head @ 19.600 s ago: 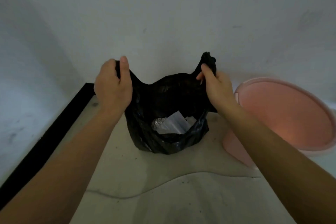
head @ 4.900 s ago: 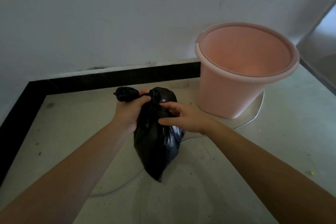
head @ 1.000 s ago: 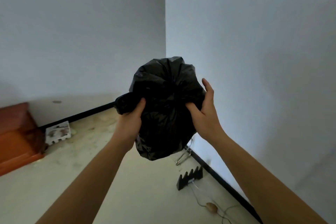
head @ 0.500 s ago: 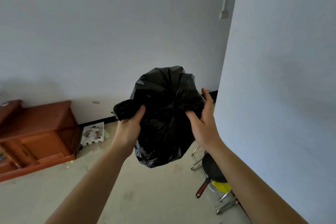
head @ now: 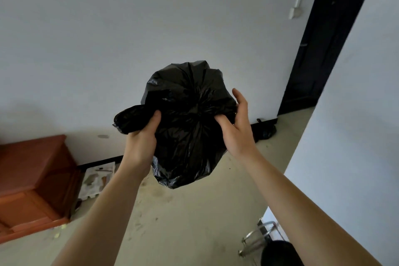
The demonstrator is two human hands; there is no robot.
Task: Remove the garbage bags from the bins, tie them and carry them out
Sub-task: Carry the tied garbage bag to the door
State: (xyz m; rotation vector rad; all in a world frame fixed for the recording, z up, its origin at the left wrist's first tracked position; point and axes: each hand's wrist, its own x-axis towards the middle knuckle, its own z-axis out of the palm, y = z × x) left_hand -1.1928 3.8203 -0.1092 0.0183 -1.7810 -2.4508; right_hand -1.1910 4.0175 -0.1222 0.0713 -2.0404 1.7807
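A black garbage bag (head: 190, 121), gathered shut at its top, hangs in the air at chest height in front of me. My left hand (head: 141, 142) grips the bag's twisted loose end, which sticks out to the left. My right hand (head: 236, 129) holds the bag's right side, thumb pressed into the plastic and fingers wrapped behind it. A second black bag (head: 264, 130) lies on the floor by the dark doorway. No bin is in view.
A reddish wooden cabinet (head: 32, 183) stands at the left, with a white tray (head: 97, 179) leaning beside it. A dark doorway (head: 323, 49) opens at the far right, past a white wall corner (head: 345, 136). A wire rack (head: 257, 237) and a dark pan sit low right.
I have moved forward and turned right: the doorway and second bag have come into view, the cabinet has slid left. Both hands keep the same hold on the bag.
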